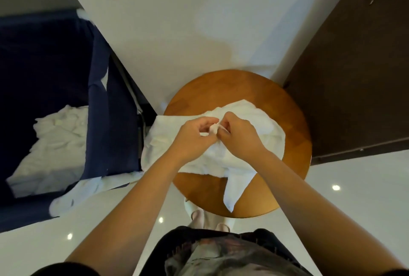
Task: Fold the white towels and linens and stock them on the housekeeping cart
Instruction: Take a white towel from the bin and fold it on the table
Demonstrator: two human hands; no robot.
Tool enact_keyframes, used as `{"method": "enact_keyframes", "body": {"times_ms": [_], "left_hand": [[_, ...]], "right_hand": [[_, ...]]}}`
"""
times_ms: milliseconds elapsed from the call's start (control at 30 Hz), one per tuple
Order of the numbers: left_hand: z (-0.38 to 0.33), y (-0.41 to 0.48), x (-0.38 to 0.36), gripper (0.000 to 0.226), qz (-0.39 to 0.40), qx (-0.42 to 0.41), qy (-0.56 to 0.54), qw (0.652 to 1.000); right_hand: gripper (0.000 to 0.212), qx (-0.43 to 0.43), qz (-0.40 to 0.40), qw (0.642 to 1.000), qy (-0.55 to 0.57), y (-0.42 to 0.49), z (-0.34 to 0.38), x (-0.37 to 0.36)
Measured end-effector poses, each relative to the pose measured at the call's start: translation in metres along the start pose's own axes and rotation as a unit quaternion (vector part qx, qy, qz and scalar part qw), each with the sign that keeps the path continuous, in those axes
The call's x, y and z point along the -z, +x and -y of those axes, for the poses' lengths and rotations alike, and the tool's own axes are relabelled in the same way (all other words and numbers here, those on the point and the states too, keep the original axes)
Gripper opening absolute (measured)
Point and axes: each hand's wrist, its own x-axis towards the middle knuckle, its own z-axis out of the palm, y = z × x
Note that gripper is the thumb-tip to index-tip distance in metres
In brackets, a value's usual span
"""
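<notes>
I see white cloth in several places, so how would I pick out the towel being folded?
Find the round wooden table at the centre. The towel lies crumpled across its top, one end hanging over the near edge. Unlike the linens in the dark blue cart, this one is pinched by the left hand and right hand.

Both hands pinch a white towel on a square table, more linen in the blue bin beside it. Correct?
No: the head view shows the table is round. The left hand and right hand do pinch the towel, with linen in the blue bin.
</notes>
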Motion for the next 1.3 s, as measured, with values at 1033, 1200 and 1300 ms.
{"method": "enact_keyframes", "body": {"times_ms": [1033,1200,1300], "left_hand": [[0.029,0.016,0.05,0.022,-0.065,0.085,-0.02,0.994],[0.027,0.017,0.049,0.015,-0.049,0.09,-0.022,0.995],[0.028,0.016,0.047,0.021,-0.033,0.071,-0.015,0.997]], "right_hand": [[0.052,0.047,-0.063,0.969,-0.234,0.029,-0.024,-0.042],[0.077,0.139,-0.081,0.948,-0.275,0.027,-0.018,-0.056],[0.079,0.114,-0.046,0.953,-0.276,0.029,-0.013,-0.061]]}}
